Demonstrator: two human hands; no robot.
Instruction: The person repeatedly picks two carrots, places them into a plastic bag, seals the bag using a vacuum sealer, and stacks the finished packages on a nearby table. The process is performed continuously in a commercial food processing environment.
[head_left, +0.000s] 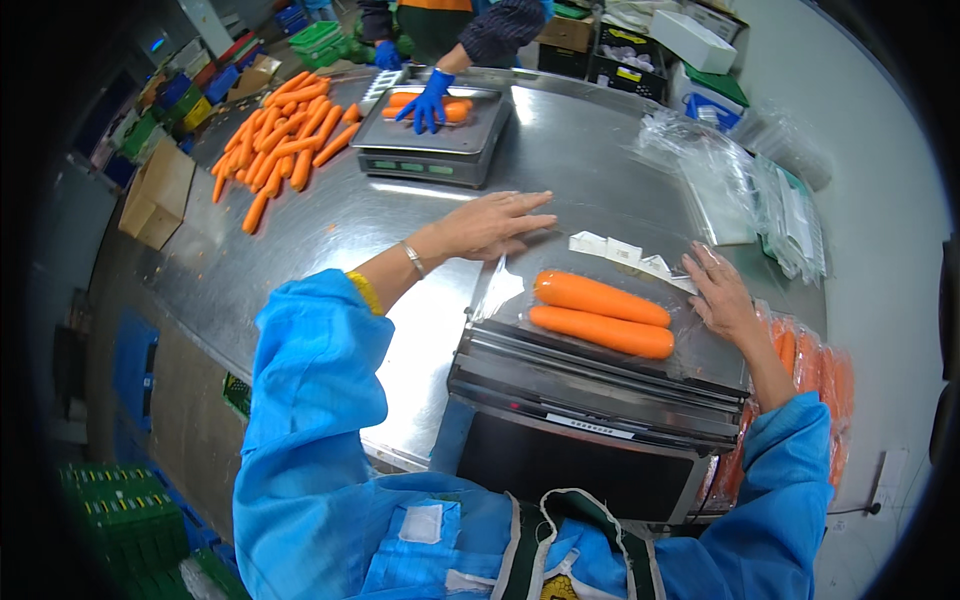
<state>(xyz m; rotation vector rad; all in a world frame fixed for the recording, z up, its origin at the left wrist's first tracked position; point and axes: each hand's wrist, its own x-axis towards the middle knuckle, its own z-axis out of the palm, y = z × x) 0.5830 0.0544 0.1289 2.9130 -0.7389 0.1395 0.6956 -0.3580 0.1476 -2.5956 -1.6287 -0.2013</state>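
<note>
Two carrots (604, 315) lie side by side under clear plastic film on the metal plate of a wrapping machine (592, 405) before me. My left hand (499, 223) reaches beyond the plate's left corner, fingers spread and pointing right, near crumpled film. At the plate's right side, my right hand (718, 289) rests its spread fingertips by the film's edge. Between both hands runs a strip of white labels (626, 253), bearing print, just behind the carrots. Neither hand visibly grips anything, though the left hand's underside is partly hidden.
A loose pile of carrots (281, 139) lies at the far left. Beyond my left hand stands a digital scale (427, 161), where a co-worker's blue-gloved hand touches carrots. Plastic bags (712, 180) are at the far right. Wrapped carrots (821, 397) are stacked beside my right forearm.
</note>
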